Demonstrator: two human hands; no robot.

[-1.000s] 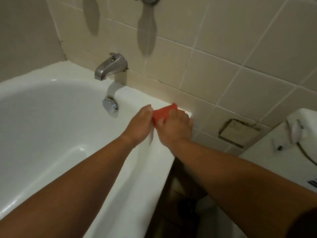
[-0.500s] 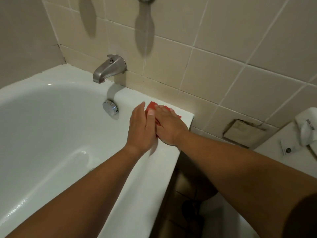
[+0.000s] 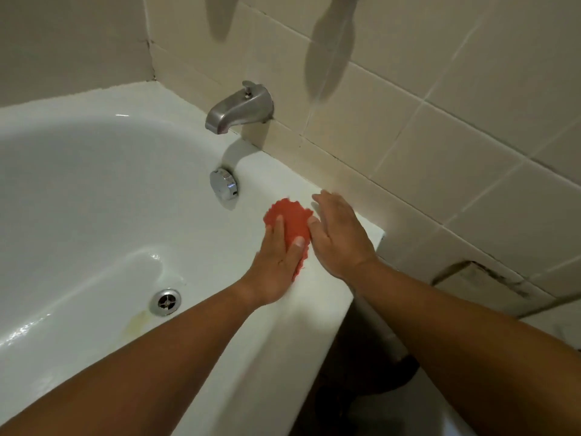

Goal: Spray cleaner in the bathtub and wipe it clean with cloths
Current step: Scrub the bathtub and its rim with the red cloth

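A red cloth (image 3: pixel 290 220) is pressed flat on the bathtub (image 3: pixel 301 325) rim under the straight fingers of the left hand (image 3: pixel 276 262). The right hand (image 3: pixel 338 237) is laid spread just beside it.

Left grip (image 3: pixel 276 262), right grip (image 3: pixel 339 237) bare; left forearm (image 3: pixel 157 357), right forearm (image 3: pixel 456 316) unsleeved; thumbnail (image 3: pixel 298 241) short.

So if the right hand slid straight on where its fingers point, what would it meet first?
Likely the tiled wall right of the spout; only bare tub rim lies ahead of the right hand, though depth is unclear.
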